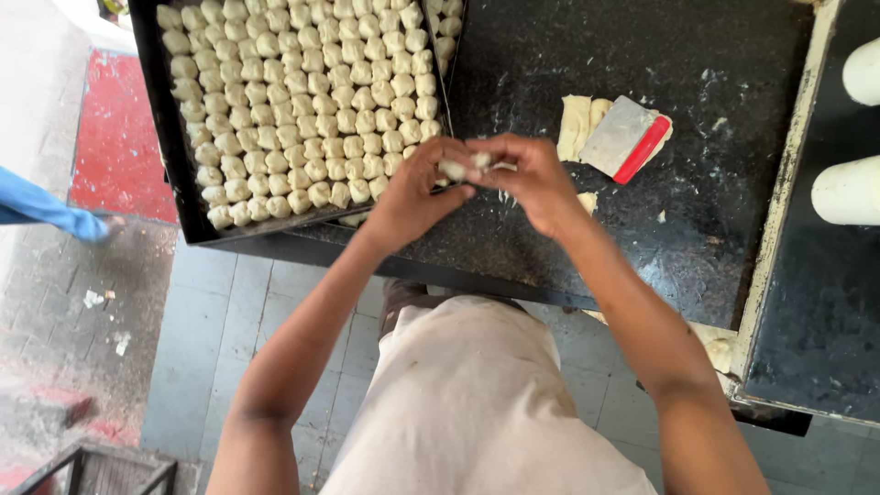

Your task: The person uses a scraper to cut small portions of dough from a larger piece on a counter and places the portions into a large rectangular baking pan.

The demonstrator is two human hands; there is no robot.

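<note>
**Both hands pinch one dough piece over the dark bench**

At the bottom centre of the frame you see your own pale apron, with grey floor tiles to its left. Your forearms rise from there and meet just above mid-frame.

Your left hand and your right hand are both closed in a fingertip grip on the same small dough piece. It is off-white, soft-looking and lumpy, stretched a little between the two grips, and held just above the front part of the black bench, right beside the near right corner of the tray.

Just beyond your right hand, on the bench, lies a dough scraper: a flat grey blade with a red grip along one edge, tilted. It rests partly on a flattened strip of pale dough. Small crumbs of dough dot the bench around it.

To the upper left of the frame sits a black tray, packed in close rows with small shaped dough pieces, all the same cream colour and roughly the same size, touching one another.

At the right edge, two white cylindrical shapes stand on a second dark surface. At the far left, a blue sleeve of another person reaches in beside a red patch of floor.
</note>
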